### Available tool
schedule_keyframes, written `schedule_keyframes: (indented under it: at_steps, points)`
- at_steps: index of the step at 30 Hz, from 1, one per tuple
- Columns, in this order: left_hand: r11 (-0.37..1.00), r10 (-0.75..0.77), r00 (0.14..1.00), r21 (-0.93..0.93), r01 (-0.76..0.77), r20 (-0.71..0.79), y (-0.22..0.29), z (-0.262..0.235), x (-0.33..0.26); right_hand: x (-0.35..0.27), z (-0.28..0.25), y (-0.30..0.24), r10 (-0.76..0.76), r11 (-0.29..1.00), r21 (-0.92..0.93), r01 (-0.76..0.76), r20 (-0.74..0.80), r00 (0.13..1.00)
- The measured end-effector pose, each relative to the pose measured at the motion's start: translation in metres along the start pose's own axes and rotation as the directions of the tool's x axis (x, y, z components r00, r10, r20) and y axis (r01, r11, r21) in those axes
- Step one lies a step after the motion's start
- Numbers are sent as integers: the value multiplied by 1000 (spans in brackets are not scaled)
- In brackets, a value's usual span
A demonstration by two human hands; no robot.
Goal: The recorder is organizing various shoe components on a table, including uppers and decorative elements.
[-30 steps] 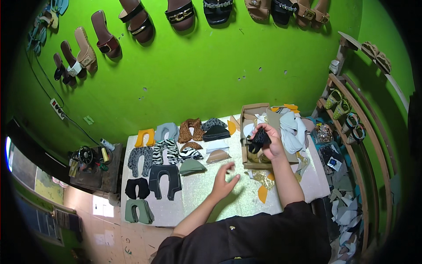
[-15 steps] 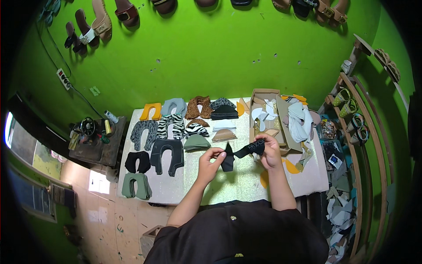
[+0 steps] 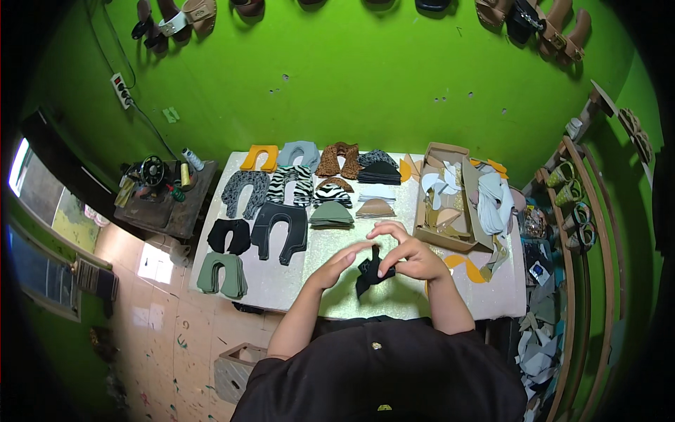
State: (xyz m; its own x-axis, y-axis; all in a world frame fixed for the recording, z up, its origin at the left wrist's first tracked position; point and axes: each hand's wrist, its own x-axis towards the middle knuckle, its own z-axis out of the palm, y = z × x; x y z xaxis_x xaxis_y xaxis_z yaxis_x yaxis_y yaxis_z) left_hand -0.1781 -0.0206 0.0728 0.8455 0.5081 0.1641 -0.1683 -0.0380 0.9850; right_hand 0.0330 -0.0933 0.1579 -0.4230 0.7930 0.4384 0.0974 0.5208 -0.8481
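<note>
A folded black piece of shoe material (image 3: 371, 273) hangs over the near middle of the table, its lower end pointed. My right hand (image 3: 416, 259) pinches its right side between thumb and fingers, with the forefinger raised and bent above it. Just left of the piece is my left hand (image 3: 339, 266), its fingers stretched toward the other hand, slightly blurred, with nothing seen in them. Beyond the hands lie stacks of cut pieces: green half-rounds (image 3: 332, 216), tan half-rounds (image 3: 375, 208) and a dark U-shaped stack (image 3: 279, 228).
An open cardboard box (image 3: 450, 243) with offcuts stands on the right of the table (image 3: 281, 290). Beside it are white scraps (image 3: 494, 204) and yellow pieces (image 3: 467, 267). More U-shaped stacks, such as sage green ones (image 3: 221, 276), fill the left. A sewing machine (image 3: 152, 171) stands far left, a wooden rack (image 3: 598, 232) right.
My left hand has let go of the black material and its fingers have straightened. My right hand has moved down and inward with the piece, now bunched together. The whole view has shifted.
</note>
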Motion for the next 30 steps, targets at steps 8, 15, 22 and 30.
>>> schedule_keyframes:
  at_steps: [8,15,22,30]
  points:
    - [939,-287,953,-224,259,-100,28,-2,-32,14,11,8,81,997,-4,-81,-12,997]
    - [841,-15,896,479,251,-443,55,-35,-58,90,35,26,102,979,-200,-44,289,952]
    - [731,189,836,642,231,-516,77,-82,-92,174,85,32,165,957,-286,-40,426,890]
    - [605,24,635,517,605,-772,89,-132,-139,216,154,58,124,892,-450,45,340,932]
